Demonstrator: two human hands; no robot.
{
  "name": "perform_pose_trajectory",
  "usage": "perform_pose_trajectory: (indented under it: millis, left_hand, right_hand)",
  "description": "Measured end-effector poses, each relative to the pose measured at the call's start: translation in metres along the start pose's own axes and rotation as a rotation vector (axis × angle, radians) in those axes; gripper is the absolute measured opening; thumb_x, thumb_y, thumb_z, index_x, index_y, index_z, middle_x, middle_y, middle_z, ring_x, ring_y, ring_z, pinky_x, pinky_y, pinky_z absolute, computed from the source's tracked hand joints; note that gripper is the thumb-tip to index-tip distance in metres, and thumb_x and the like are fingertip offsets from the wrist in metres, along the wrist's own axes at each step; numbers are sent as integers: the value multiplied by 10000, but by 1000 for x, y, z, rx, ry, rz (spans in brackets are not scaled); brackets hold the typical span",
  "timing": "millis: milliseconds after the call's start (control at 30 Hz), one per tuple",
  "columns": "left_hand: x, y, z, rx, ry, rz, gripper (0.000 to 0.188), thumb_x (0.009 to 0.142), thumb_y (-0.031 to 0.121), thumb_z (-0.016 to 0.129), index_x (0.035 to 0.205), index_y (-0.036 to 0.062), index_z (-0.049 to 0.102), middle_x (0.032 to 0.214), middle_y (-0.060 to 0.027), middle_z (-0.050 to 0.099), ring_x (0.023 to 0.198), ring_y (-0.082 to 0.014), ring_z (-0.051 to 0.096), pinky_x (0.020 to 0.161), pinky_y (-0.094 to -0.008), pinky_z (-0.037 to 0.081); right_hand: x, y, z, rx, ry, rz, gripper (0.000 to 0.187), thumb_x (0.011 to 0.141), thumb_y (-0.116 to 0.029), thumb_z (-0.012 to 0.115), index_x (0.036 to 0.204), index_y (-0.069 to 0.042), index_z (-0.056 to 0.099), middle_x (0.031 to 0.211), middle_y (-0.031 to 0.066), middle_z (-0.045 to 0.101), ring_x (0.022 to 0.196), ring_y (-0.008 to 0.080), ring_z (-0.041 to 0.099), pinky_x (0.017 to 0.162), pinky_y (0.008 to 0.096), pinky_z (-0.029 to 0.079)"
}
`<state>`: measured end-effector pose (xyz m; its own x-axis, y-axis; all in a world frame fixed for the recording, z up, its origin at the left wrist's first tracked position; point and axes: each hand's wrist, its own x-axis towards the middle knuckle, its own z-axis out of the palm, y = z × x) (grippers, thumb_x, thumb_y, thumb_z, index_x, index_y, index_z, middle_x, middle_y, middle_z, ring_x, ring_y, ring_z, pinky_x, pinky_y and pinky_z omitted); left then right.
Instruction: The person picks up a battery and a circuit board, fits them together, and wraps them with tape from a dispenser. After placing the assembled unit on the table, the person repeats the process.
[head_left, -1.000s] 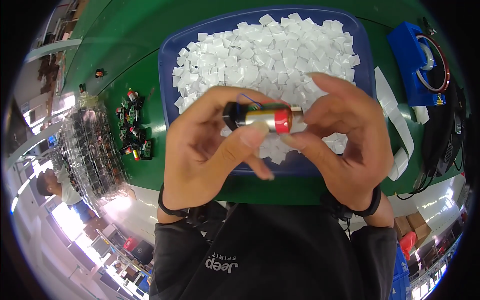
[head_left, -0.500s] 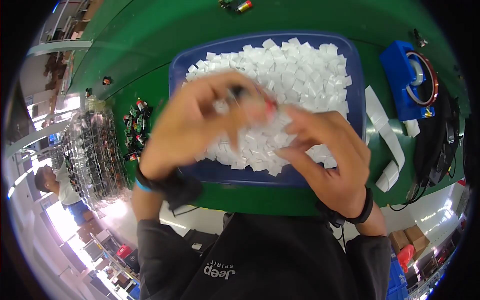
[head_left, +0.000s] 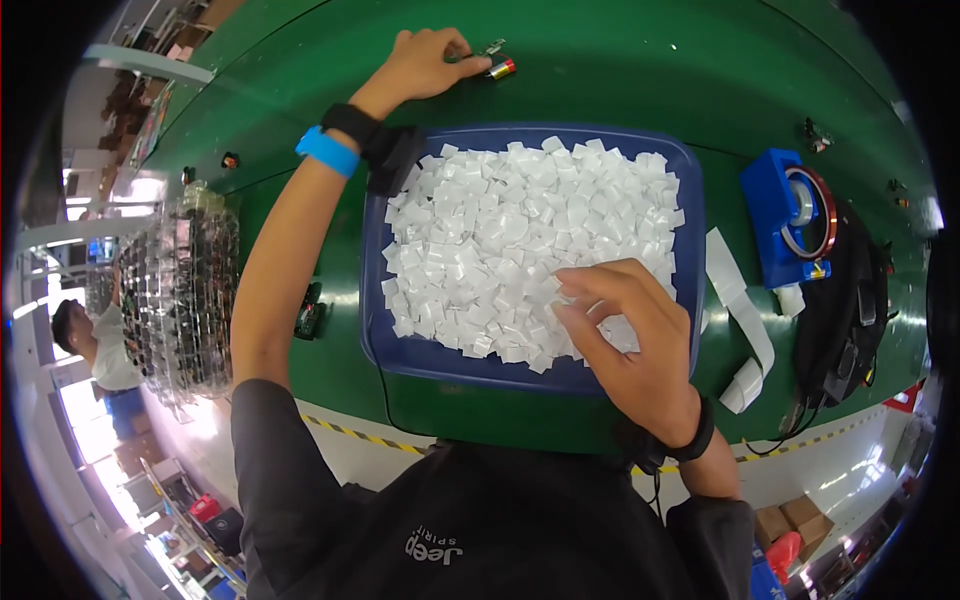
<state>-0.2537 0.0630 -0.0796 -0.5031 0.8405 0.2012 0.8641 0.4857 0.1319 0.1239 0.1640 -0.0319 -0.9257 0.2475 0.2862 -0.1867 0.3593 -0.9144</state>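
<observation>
My left hand (head_left: 425, 66) is stretched to the far side of the green table. Its thumb and curled fingers close at a small circuit board (head_left: 492, 50) with a red-and-gold cylindrical cell (head_left: 502, 69) beside it, and the palm side is hidden. Over the right part of a blue tray (head_left: 690, 165) hangs my right hand (head_left: 645, 345), thumb and forefinger brought together in a pinch. Anything between those fingertips blends with the white scraps behind. Many small white square pieces (head_left: 520, 225) fill the tray.
Right of the tray lie a curled white strip (head_left: 745, 300), a blue tape dispenser (head_left: 770, 215) and a black bag (head_left: 850, 310). Small boards (head_left: 312, 310) sit left of it. A stack of clear plastic trays (head_left: 190, 300) stands at the left, with a person (head_left: 95, 345) beyond.
My left hand has gone from above the tray to the far table, beside the small board. My right hand has stayed over the tray, its fingertips drawn closer. The view has shifted.
</observation>
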Motion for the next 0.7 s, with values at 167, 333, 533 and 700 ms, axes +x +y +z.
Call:
perform_pose_trajectory:
  millis: [167,333,533,700]
  left_hand:
    - [-17,28,-13,-390,-35,-151,428,815,234,785,1170,71,611,992,-97,679,948,-228,656,813,-357,536]
    - [-74,100,-77,-748,20,-136,470,765,18,796,1203,64,630,934,-91,610,891,-217,653,774,-331,565]
    - [-135,167,-110,-619,-86,-95,538,710,-151,710,1200,67,663,970,-65,542,967,-173,593,828,-292,576]
    - [-153,180,-108,-513,-122,8,591,652,-197,695,1180,67,677,972,-75,531,935,-187,601,765,-287,551]
  right_hand:
    - [1,2,1,-26,27,-13,288,804,44,725,1077,-34,672,940,100,672,746,162,676,589,248,516]
    - [4,4,-5,-26,17,-31,259,842,65,678,1091,-4,656,963,120,690,781,158,674,613,237,526]
    - [3,-2,-9,257,-34,291,217,930,-18,615,1143,23,612,1000,134,697,789,147,673,620,239,535]
    - [3,-4,-5,437,-121,443,208,986,-79,558,1155,39,592,1026,147,692,802,154,680,622,242,539]
